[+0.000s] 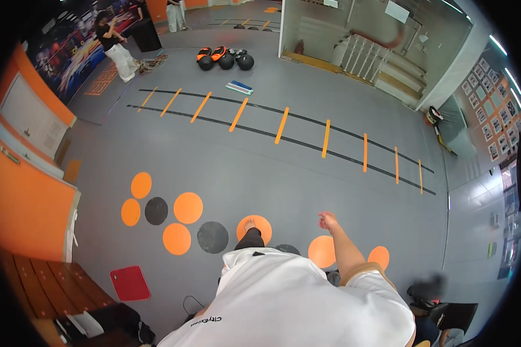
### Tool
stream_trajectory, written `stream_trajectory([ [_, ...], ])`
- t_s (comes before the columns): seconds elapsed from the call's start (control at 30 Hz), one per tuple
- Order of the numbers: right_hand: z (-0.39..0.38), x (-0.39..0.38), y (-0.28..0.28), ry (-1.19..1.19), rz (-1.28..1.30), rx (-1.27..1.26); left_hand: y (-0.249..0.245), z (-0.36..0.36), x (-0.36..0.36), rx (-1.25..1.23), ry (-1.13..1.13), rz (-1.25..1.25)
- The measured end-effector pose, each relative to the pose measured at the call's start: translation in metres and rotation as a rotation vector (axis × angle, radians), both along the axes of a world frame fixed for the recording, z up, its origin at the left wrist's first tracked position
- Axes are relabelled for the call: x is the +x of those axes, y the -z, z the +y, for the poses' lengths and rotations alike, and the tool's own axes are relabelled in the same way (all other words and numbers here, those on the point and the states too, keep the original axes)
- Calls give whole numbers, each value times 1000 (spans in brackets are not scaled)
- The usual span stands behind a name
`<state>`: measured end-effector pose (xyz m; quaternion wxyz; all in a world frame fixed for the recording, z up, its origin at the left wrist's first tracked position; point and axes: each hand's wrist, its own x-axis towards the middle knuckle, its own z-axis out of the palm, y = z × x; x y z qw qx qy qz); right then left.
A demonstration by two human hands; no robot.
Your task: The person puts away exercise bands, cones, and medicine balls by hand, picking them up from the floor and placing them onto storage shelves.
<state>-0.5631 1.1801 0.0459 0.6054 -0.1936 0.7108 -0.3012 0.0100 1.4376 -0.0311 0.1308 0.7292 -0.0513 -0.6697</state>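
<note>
- Right hand point(328, 220): extended above the grey floor point(243, 168), fingers partly curled, no object visible; whether it is closed, you cannot tell.
- Left hand: out of view; grip unknown.
- Flat, round orange disc point(321, 252): toward the floor's near edge, nearest your right hand.
- Second orange disc point(263, 232): under your bare foot point(249, 224); if loose, it could slide and unbalance you.
- Round black disc point(287, 249): partly hidden by your white cloth shirt point(289, 295); blocked sight could cause a misstep.
</note>
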Motion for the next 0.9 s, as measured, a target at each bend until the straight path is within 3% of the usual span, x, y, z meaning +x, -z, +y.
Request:
stream_trajectory([
  [0.17,41,-35,47,273,-104,287,27,-196,81,-129,0,26],
  [0.23,50,-21,43,306,-100,386,11,-295,96,-360,-76,-41],
  [0.37,43,8,35,455,-67,558,-73,-472,74,-486,-72,-132],
  [0.43,16,19,48,441,-87,574,-100,-525,52,-471,-64,-168],
  [0.5,-27,22,61,424,-106,572,-108,-571,36,-543,89,-116],
  [0.6,-102,21,85,382,-123,538,-83,-605,17,-403,119,-118],
  [0.67,-161,14,96,344,-130,499,-24,-605,31,-210,175,-32],
  [0.7,-202,14,100,316,-133,466,5,-600,45,-112,143,124],
  [0.77,-288,10,100,273,-133,401,40,-578,38,29,-15,10],
  [0.9,-477,3,77,250,-108,280,-13,-596,13,85,-52,-21],
])
